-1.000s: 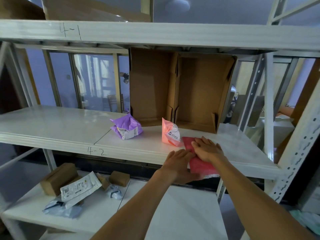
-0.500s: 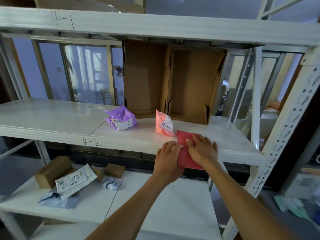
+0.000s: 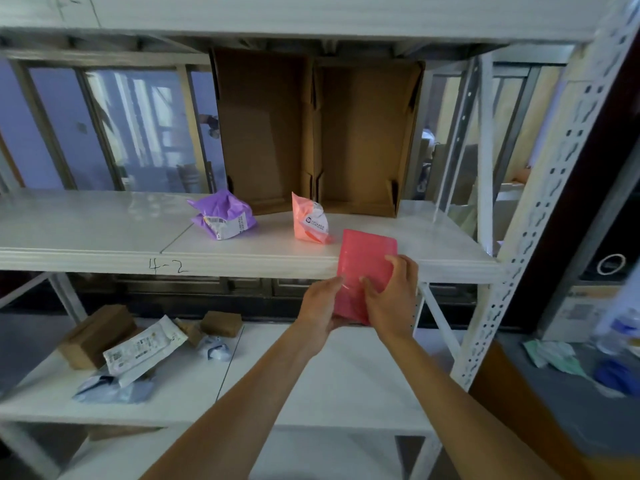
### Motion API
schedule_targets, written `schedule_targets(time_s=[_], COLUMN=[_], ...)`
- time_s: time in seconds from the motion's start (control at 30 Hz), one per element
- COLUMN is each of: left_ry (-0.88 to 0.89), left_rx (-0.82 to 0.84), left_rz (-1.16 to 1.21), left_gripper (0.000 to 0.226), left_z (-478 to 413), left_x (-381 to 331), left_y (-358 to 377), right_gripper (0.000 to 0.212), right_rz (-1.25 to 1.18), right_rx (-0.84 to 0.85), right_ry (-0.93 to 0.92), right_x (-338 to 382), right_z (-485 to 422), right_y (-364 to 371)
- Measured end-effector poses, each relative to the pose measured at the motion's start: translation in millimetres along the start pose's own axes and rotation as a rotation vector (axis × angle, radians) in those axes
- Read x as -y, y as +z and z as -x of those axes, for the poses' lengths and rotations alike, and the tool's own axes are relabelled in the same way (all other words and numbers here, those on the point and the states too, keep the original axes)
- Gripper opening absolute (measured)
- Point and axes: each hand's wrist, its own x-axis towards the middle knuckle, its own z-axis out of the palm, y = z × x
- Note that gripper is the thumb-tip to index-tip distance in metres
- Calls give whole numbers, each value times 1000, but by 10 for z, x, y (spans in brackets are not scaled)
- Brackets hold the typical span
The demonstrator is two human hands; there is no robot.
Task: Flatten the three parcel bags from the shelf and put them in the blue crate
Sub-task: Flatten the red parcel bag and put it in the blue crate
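Observation:
A flat red parcel bag [image 3: 363, 265] hangs in front of the middle shelf's front edge, held by both hands. My left hand [image 3: 320, 308] grips its lower left side and my right hand [image 3: 393, 299] grips its lower right part, thumb on the face. A crumpled purple parcel bag [image 3: 223, 215] lies on the middle shelf [image 3: 86, 230]. To its right stands a crumpled pink parcel bag [image 3: 309, 220] with a white label. The blue crate is not clearly in view.
An open cardboard box [image 3: 315, 133] lies on its side at the back of the middle shelf. The lower shelf [image 3: 311, 393] holds small cardboard boxes [image 3: 95, 334] and white and grey mailers [image 3: 142, 351]. A perforated upright post [image 3: 540, 209] stands at the right.
The red bag was pressed flat on the shelf under both hands; now both hands have pulled it off the shelf edge toward me and hold it up. The view has shifted right.

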Motion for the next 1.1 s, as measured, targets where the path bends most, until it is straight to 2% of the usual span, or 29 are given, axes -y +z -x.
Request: schedule_targets(time_s=[0.1, 0.23, 0.33, 0.43, 0.53, 0.73, 0.87, 1.1], left_ry=[27, -36, -102, -157, -222, -344, -416, -512], left_rx=[-68, -93, -109, -146, -194, -221, -241, -255], left_rz=[-206, -246, -240, -273, -288, -371, -442, -553], left_gripper=[27, 29, 31, 28, 19, 17, 15, 27], left_z=[12, 76, 83, 77, 78, 120, 201, 239], left_x=[124, 367, 619, 899, 1189, 1884, 2375, 3171], left_y=[-64, -191, -341, -512, -730, -1254, -1604, -2094], right_gripper=[59, 61, 46, 39, 30, 19, 26, 24], right_rz=[-32, -165, -199, -203, -153, -82, -60, -41], right_rx=[-37, -41, 172, 379, 486, 607, 665, 775], right_ry=[10, 281, 442, 482, 511, 594, 647, 762], right_x=[-11, -158, -354, -517, -670, -972, -1250, -1798], right_z=[167, 477, 774, 1091, 1385, 2020, 2502, 3311], right_y=[-28, 42, 94, 131, 197, 404, 579, 861])
